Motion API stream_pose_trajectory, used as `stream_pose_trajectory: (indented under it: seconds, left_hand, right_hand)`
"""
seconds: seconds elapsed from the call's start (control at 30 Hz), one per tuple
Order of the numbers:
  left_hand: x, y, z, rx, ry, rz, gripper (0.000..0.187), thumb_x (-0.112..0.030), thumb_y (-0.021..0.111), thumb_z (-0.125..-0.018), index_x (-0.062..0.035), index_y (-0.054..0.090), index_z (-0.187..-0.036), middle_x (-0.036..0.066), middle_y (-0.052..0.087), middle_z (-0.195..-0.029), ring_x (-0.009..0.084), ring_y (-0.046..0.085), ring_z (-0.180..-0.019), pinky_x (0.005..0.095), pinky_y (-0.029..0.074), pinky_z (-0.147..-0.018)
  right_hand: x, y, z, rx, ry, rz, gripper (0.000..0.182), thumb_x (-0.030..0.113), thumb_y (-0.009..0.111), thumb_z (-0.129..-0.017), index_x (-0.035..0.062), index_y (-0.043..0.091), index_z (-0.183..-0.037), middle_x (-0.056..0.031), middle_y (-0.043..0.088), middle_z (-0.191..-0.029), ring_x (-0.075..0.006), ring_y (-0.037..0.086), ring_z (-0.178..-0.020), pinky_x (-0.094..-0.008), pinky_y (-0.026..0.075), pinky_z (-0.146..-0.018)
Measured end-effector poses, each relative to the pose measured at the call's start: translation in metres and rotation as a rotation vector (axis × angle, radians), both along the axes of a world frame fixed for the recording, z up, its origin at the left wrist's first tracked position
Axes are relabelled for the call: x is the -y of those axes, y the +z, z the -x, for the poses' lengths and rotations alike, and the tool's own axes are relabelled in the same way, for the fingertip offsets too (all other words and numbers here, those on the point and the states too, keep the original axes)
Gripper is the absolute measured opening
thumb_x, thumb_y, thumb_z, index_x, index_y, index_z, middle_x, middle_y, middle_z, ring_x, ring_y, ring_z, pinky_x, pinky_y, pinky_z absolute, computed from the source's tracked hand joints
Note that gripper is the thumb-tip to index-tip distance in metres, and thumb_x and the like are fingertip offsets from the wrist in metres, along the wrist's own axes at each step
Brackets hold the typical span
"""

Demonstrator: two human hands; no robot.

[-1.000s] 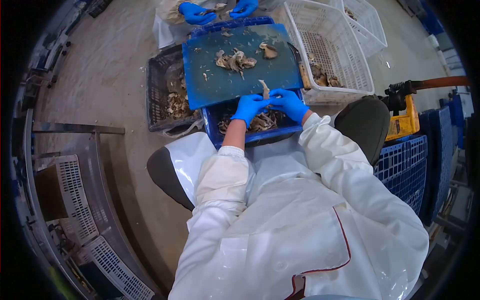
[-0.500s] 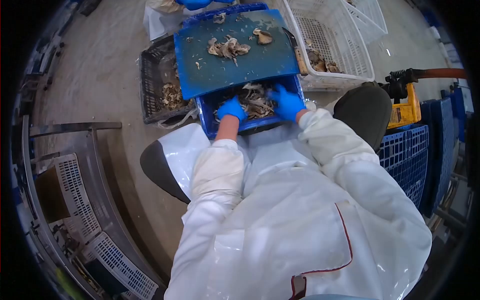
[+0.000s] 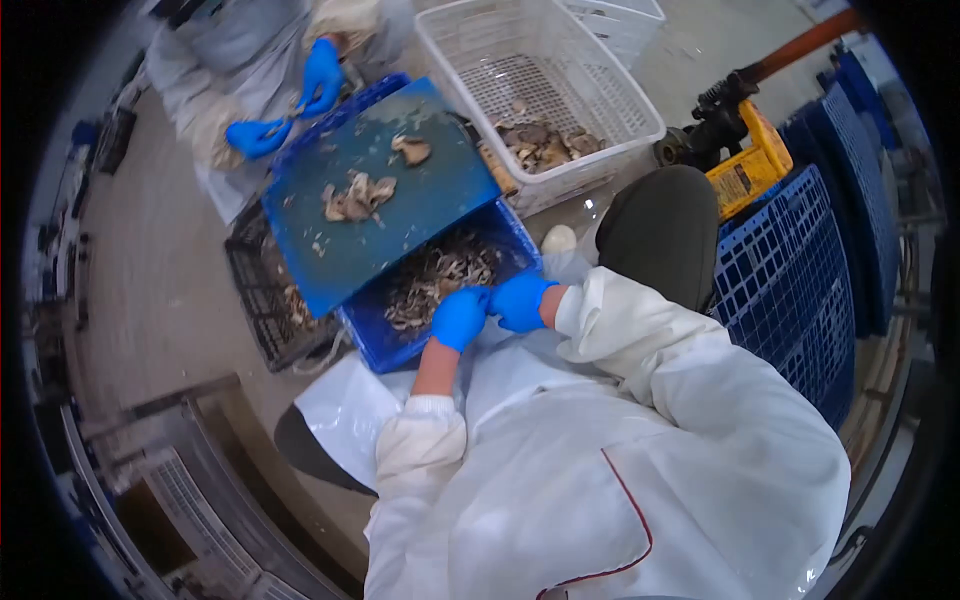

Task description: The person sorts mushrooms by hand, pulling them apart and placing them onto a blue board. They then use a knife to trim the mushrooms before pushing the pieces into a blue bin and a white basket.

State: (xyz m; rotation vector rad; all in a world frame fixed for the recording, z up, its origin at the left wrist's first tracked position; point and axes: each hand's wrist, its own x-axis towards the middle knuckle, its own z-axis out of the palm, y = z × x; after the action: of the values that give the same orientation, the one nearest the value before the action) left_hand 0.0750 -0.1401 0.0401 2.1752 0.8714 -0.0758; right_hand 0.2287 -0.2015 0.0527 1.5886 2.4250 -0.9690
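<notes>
My left hand (image 3: 461, 318), in a blue glove, is at the near edge of the blue bin (image 3: 528, 242), its fingers closed and meeting those of the other hand. Also gloved in blue, my right hand (image 3: 521, 301) is closed beside it at the bin's near right side. Whatever they pinch is too small or hidden to name. Torn grey-brown mushroom pieces (image 3: 440, 275) lie in the bin. Across its far part rests a blue-green board (image 3: 350, 245) with a mushroom clump (image 3: 358, 197) and a smaller piece (image 3: 411, 150) on it.
A co-worker's two blue-gloved hands (image 3: 321, 78) are beyond the board. At the back right stands a white basket (image 3: 640, 125) with mushrooms. A black crate (image 3: 245, 270) is left of the board. Yellow equipment (image 3: 757, 165) and blue pallets (image 3: 790, 270) are at right.
The view has turned and shifted. My hands have come out from among the mushroom pieces and together at the bin's near edge. More of the co-worker's hands and arms shows.
</notes>
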Motion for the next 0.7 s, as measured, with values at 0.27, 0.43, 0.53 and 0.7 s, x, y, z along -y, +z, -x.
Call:
stream_pose_trajectory:
  seconds: [0.27, 0.43, 0.53, 0.7]
  left_hand:
    - [-0.001, -0.009, -0.019, 0.029, 0.055, 0.016, 0.027, -0.026, 0.062, -0.074, -0.0043, 0.062, -0.09, 0.018, 0.06, -0.084, 0.0342, 0.057, -0.079, 0.0407, 0.045, -0.069]
    - [0.004, -0.008, -0.037, -0.057, -0.11, -0.23, 0.039, -0.03, 0.068, -0.066, -0.0043, 0.056, -0.094, 0.015, 0.054, -0.087, 0.0318, 0.052, -0.083, 0.0411, 0.041, -0.072]
    - [0.0, -0.038, -0.036, -0.152, -0.171, -0.289, 0.038, -0.026, 0.063, -0.069, -0.0037, 0.055, -0.099, 0.014, 0.053, -0.087, 0.0297, 0.051, -0.083, 0.0394, 0.04, -0.072]
    - [-0.004, -0.054, -0.035, -0.257, -0.269, -0.352, 0.038, -0.02, 0.056, -0.07, -0.0022, 0.054, -0.103, 0.013, 0.053, -0.086, 0.0274, 0.051, -0.081, 0.0383, 0.04, -0.07]
  right_hand:
    - [-0.003, 0.121, -0.099, -0.4, -0.194, -0.151, 0.025, 0.023, 0.057, -0.074, 0.0112, 0.061, -0.096, -0.0142, 0.062, -0.083, -0.0343, 0.059, -0.074, -0.0421, 0.048, -0.067]
    - [-0.057, 0.163, -0.24, -0.126, -0.37, -0.238, 0.033, 0.021, 0.06, -0.075, 0.011, 0.058, -0.107, -0.0124, 0.06, -0.097, -0.0306, 0.058, -0.086, -0.0362, 0.046, -0.076]
    - [-0.109, 0.132, -0.312, 0.152, -0.611, -0.168, 0.033, 0.025, 0.058, -0.078, 0.0083, 0.058, -0.106, -0.0142, 0.061, -0.096, -0.0301, 0.06, -0.084, -0.0356, 0.047, -0.077]
    - [-0.188, -0.001, -0.381, 0.114, -0.57, -0.066, 0.033, 0.029, 0.053, -0.077, 0.007, 0.062, -0.1, -0.0147, 0.062, -0.098, -0.0301, 0.059, -0.09, -0.0372, 0.046, -0.08]
